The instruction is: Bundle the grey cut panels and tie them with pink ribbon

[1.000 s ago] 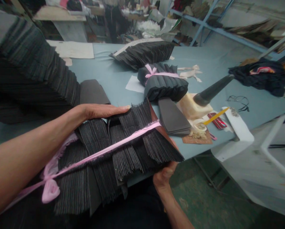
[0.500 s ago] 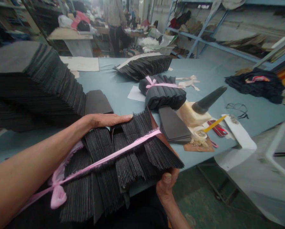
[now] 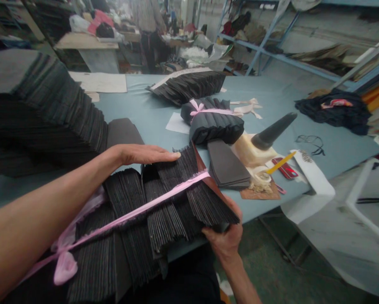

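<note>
A long bundle of black fabric pieces point(image 3: 164, 207), tied lengthways with a pink ribbon point(image 3: 135, 213), lies across my lap and the table's near edge. My left hand point(image 3: 141, 154) rests flat along the bundle's far side, fingers stretched out. My right hand point(image 3: 227, 238) grips the bundle's right end from below, thumb over the edge. A brown card shows at that end.
A tall stack of dark pieces point(image 3: 40, 114) stands at the left on the blue table point(image 3: 151, 109). A second ribbon-tied bundle point(image 3: 213, 120), a flat dark stack point(image 3: 229, 164), a cone-shaped tool point(image 3: 265, 137) and a yellow pencil lie to the right. A person stands far behind.
My right hand has shifted its hold up around the bundle's right end. My left hand has slid slightly right along the top. The view has tilted a little.
</note>
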The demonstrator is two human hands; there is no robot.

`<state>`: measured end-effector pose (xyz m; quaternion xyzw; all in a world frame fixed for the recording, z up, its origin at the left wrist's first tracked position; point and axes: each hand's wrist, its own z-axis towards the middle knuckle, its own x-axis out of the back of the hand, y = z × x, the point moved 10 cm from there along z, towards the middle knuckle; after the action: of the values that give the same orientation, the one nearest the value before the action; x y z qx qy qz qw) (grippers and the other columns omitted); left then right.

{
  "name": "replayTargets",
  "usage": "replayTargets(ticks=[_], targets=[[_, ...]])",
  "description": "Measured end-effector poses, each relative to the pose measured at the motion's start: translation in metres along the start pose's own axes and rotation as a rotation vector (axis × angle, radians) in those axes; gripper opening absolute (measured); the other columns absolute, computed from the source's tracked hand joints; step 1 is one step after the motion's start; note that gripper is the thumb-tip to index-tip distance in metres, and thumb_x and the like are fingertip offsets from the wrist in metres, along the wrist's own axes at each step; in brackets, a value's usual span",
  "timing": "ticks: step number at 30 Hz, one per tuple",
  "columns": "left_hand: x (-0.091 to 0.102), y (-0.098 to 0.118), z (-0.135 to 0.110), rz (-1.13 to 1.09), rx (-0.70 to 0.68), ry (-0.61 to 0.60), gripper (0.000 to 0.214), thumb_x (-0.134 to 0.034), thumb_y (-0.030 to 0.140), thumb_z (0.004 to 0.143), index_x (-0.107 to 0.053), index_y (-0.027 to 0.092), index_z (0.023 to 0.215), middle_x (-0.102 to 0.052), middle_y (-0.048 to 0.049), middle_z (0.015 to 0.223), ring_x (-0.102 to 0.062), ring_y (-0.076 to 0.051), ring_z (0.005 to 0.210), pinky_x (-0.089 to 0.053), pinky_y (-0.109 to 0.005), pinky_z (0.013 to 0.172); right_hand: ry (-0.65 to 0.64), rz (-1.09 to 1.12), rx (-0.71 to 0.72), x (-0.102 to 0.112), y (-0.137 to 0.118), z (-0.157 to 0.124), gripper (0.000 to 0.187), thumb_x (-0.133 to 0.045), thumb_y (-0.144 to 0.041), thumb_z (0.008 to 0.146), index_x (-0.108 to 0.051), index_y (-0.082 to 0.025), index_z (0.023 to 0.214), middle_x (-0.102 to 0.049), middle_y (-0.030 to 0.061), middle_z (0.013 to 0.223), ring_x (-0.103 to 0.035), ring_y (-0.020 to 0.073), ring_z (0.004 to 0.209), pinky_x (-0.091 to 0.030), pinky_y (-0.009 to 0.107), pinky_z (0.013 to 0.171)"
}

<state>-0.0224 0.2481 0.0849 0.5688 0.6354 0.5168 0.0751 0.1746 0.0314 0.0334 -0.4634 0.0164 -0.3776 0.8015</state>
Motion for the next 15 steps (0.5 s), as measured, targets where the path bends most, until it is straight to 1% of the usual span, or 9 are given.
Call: replayTargets(ticks=[2, 5, 8, 11, 15], targets=[[-0.01, -0.004, 0.004, -0.078, 0.045, -0.073, 0.072, -0.061, 0.082, 0.077, -0.078, 0.027, 0.12, -0.073, -0.0025, 0.136, -0.061, -0.029, 0.132, -0.038, -0.04, 0.12, -0.1, 0.006, 0.02, -0.001, 0.0, 0.011, 0.093, -0.086, -0.068, 0.073, -0.053, -0.019, 0.144, -0.063, 0.0183, 0.136, -0.063, 0.0383, 0.125, -0.049, 0.061, 0.11], [-0.015, -0.009, 0.008, -0.149, 0.055, -0.085, 0.068, -0.061, 0.083, 0.076, -0.08, 0.029, 0.113, -0.077, -0.0017, 0.127, -0.063, -0.029, 0.129, -0.042, -0.04, 0.117, -0.22, 0.121, -0.024, -0.01, 0.006, 0.022, 0.1, -0.089, -0.063, 0.072, -0.045, -0.021, 0.151, -0.059, 0.0185, 0.145, -0.061, 0.0378, 0.132, -0.051, 0.058, 0.112], [-0.016, -0.01, 0.009, -0.141, 0.035, -0.077, 0.068, -0.058, 0.083, 0.079, -0.082, 0.027, 0.108, -0.079, -0.0035, 0.123, -0.061, -0.03, 0.132, -0.043, -0.04, 0.117, -0.246, 0.144, -0.028, -0.015, 0.011, 0.027, 0.099, -0.091, -0.059, 0.072, -0.046, -0.022, 0.152, -0.061, 0.0169, 0.145, -0.061, 0.0364, 0.134, -0.053, 0.055, 0.112], [-0.016, -0.01, 0.008, -0.114, 0.02, -0.077, 0.068, -0.055, 0.083, 0.082, -0.082, 0.026, 0.108, -0.079, -0.0038, 0.123, -0.059, -0.031, 0.135, -0.043, -0.041, 0.118, -0.251, 0.076, 0.049, -0.017, 0.014, 0.027, 0.09, -0.088, -0.058, 0.076, -0.051, -0.022, 0.15, -0.065, 0.0158, 0.141, -0.064, 0.0362, 0.131, -0.056, 0.054, 0.11], [-0.015, -0.013, 0.007, -0.127, 0.05, -0.078, 0.07, -0.052, 0.082, 0.086, -0.081, 0.024, 0.111, -0.079, -0.0034, 0.123, -0.058, -0.029, 0.136, -0.042, -0.039, 0.118, -0.255, 0.063, 0.123, -0.019, 0.018, 0.027, 0.091, -0.084, -0.062, 0.079, -0.051, -0.02, 0.152, -0.066, 0.0171, 0.14, -0.065, 0.0369, 0.129, -0.058, 0.054, 0.107]])
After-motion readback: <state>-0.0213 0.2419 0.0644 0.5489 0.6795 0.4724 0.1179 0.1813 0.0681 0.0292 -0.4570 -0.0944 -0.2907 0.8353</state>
